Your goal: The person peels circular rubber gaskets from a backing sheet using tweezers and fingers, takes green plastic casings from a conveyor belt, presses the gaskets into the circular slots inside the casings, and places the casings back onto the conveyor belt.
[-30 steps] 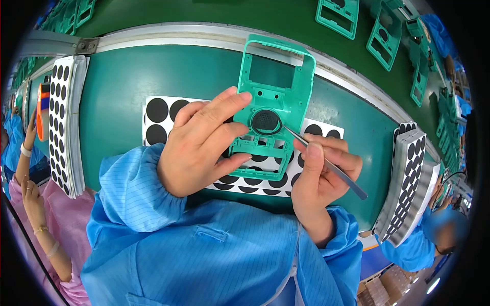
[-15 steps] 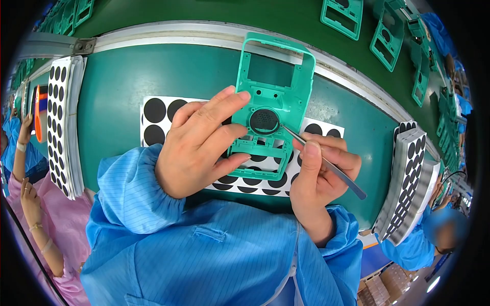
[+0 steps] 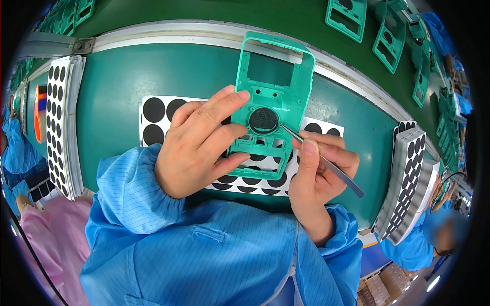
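Note:
A green plastic housing (image 3: 286, 97) lies in front of me, over a white sheet of black round stickers (image 3: 153, 115). Inside it, a black round sticker (image 3: 264, 121) covers the perforated circle, some holes showing through. My left hand (image 3: 196, 145) holds the housing at its left side, fingers spread over the wall and thumb on the lower part. Tweezers (image 3: 332, 166) are pinched between the thumb and fingers of my right hand (image 3: 321, 171). Their tips are at the right edge of the black circle; whether they touch it I cannot tell.
Stacks of sticker sheets stand at left (image 3: 64, 127) and right (image 3: 406, 178). Beyond a metal rail (image 3: 168, 35), more green housings (image 3: 347, 18) lie on a dark green belt (image 3: 214, 13). An orange-handled object (image 3: 38, 120) is at far left. People sit on both sides.
My hands and the housing have barely moved; the right hand and tweezers have shifted very slightly left. Housings on the belt have slid right. The neighbour's arm at left has withdrawn.

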Tool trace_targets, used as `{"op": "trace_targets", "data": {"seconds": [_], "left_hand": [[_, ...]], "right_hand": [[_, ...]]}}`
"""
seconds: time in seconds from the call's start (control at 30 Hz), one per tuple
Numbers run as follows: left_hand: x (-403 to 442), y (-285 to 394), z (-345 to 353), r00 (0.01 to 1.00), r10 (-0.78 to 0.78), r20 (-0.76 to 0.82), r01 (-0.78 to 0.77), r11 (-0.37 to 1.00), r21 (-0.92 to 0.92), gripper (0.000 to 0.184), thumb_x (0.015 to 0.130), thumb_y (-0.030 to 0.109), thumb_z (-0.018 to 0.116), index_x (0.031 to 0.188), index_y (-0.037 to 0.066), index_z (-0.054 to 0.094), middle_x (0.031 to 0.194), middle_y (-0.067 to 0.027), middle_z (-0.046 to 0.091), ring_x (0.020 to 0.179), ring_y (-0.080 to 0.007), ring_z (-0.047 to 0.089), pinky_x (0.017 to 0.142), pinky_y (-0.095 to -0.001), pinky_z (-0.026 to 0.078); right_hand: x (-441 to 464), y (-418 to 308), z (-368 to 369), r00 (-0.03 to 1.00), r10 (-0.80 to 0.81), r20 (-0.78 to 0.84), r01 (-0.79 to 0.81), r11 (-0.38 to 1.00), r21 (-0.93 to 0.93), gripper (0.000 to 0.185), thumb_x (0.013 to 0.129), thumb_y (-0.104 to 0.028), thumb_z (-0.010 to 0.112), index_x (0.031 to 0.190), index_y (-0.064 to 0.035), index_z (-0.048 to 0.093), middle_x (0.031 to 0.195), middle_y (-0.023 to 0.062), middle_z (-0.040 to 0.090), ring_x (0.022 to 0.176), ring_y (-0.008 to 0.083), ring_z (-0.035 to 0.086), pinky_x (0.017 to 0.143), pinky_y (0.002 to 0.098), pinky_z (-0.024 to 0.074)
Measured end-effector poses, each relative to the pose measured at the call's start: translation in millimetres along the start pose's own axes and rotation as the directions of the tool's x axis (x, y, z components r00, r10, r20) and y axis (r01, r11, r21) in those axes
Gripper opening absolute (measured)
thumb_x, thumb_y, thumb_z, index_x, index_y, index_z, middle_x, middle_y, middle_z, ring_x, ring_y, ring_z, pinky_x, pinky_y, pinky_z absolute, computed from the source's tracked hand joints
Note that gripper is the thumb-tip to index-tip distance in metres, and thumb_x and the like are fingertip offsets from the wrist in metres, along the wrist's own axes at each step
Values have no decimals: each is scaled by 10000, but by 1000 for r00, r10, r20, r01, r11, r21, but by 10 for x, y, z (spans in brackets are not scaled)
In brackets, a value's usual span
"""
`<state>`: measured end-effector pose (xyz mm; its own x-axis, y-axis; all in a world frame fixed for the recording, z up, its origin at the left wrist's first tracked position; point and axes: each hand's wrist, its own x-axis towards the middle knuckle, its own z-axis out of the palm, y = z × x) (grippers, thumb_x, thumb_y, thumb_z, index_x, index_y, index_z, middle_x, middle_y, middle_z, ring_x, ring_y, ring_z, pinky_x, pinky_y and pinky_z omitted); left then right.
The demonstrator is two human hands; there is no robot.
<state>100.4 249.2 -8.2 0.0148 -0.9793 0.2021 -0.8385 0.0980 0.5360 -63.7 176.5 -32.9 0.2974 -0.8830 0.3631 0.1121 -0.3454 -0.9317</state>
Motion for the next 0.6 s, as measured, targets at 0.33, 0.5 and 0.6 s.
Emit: {"op": "trace_targets", "data": {"seconds": [0.33,0.5,0.6], "left_hand": [[-8,-17,1,1000,4,-13,-4,1000,1,357,550,150,719,850,76,539,1198,-116,452,1108,-259,461,798,-329,363],[-23,-28,9,1000,-2,-4,2,1000,-17,367,558,155,736,873,75,566,1207,-140,448,1122,-296,444,816,-357,352],[-25,-29,4,1000,-3,-5,3,1000,-18,363,559,154,736,867,74,563,1208,-139,447,1120,-296,445,815,-360,352]], "right_hand": [[0,-1,20,1000,16,16,-15,998,-55,223,764,91,540,891,2,380,870,206,550,618,100,530,518,174,419],[5,5,40,1000,1,18,0,997,-79,220,760,88,549,881,-3,390,860,203,555,618,106,538,513,177,421],[-5,31,31,999,-33,32,37,990,-135,215,753,74,571,867,-10,410,848,194,564,615,115,546,510,191,428]]}}
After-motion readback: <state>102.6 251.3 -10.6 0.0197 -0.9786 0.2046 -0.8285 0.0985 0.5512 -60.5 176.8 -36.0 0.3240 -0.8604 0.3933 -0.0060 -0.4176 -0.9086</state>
